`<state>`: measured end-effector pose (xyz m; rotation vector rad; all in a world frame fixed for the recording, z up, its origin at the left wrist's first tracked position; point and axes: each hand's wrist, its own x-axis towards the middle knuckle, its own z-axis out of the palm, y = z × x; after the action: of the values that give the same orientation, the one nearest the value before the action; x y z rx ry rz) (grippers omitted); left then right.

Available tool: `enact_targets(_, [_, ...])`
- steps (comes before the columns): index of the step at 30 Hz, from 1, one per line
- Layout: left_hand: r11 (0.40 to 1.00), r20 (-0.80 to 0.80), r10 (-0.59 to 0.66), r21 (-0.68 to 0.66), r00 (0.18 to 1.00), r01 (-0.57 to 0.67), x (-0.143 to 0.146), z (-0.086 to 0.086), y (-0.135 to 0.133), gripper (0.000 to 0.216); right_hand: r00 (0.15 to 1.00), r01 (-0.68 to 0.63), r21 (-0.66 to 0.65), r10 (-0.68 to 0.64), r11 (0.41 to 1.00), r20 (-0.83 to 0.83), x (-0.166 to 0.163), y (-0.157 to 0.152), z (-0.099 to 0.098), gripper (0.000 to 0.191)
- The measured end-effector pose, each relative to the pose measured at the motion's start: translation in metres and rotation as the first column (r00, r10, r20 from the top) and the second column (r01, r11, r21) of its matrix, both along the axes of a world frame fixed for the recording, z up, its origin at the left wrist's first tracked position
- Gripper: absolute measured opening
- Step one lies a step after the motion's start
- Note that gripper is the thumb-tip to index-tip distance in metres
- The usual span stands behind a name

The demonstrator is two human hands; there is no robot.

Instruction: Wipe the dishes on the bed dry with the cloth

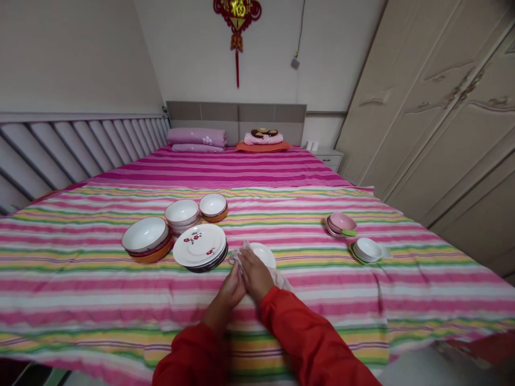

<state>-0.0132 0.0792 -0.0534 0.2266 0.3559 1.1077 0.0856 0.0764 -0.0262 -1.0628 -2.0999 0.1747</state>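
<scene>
Both my hands, in red sleeves, meet over the striped bedspread [80, 279] near the bed's front edge. My right hand [255, 276] lies on a small white dish [265, 253] and grips a pale cloth [238, 256] against it. Pressed against the right one, my left hand [232, 289] has its fingers on the same cloth. Just left of them sits a stack of white plates [200, 245] with red flower prints.
Stacked bowls [146, 239] and two more bowl stacks [182, 213] [213, 206] stand at the left. A pink bowl set [341, 223] and a white bowl on a green saucer [368, 250] sit at the right. A wardrobe [438, 107] lines the right wall.
</scene>
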Motion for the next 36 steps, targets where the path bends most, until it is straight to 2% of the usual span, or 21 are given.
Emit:
enact_targets(4, [1.0, 0.001, -0.02, -0.019, 1.0, 0.02, -0.001, -0.004, 0.0, 0.046, 0.999, -0.042, 0.074, 0.042, 0.996, 0.011, 0.018, -0.027, -0.023, 0.048])
enact_targets(8, [0.997, -0.042, -0.062, 0.032, 0.997, 0.063, 0.004, 0.005, -0.002, 0.045, 0.998, 0.04, 0.075, -0.035, 0.996, -0.059, 0.048, -0.038, -0.037, 0.057])
enact_targets(12, [0.998, -0.068, -0.064, 0.023, 0.996, 0.066, 0.006, 0.014, -0.004, 0.044, 0.994, 0.082, 0.027, -0.08, 0.996, -0.075, 0.053, -0.028, -0.032, 0.062])
enact_targets(19, [1.0, -0.049, -0.015, -0.002, 0.999, 0.015, 0.005, 0.016, -0.005, 0.045, 0.986, 0.157, -0.001, -0.157, 0.988, -0.064, 0.03, 0.008, -0.004, 0.042])
enact_targets(22, [0.999, -0.048, -0.031, 0.009, 0.998, 0.031, 0.005, 0.019, -0.007, 0.05, 0.965, 0.238, 0.0, -0.236, 0.971, -0.111, 0.033, 0.008, -0.007, 0.041])
enact_targets(26, [0.996, -0.026, -0.081, 0.035, 0.996, 0.082, 0.005, 0.019, -0.007, 0.05, 0.94, 0.31, -0.021, -0.31, 0.95, -0.142, 0.046, -0.015, -0.024, 0.042])
enact_targets(28, [0.995, -0.018, -0.093, 0.045, 0.996, 0.094, 0.005, 0.018, -0.006, 0.05, 0.952, 0.289, 0.0, -0.287, 0.957, -0.11, 0.049, -0.03, -0.031, 0.044])
enact_targets(31, [0.989, -0.007, -0.138, 0.061, 0.99, 0.138, 0.005, 0.017, -0.006, 0.053, 0.987, 0.158, 0.058, -0.158, 0.986, -0.01, 0.045, -0.047, -0.034, 0.048])
enact_targets(33, [0.983, -0.019, -0.178, 0.037, 0.984, 0.178, 0.004, 0.016, -0.006, 0.059, 0.996, 0.061, 0.076, -0.065, 0.995, 0.059, 0.035, -0.049, -0.031, 0.05])
enact_targets(36, [0.99, -0.05, -0.14, -0.017, 0.989, 0.139, 0.002, 0.016, -0.007, 0.064, 0.991, 0.004, 0.072, -0.013, 0.997, 0.133, 0.015, -0.038, -0.021, 0.047])
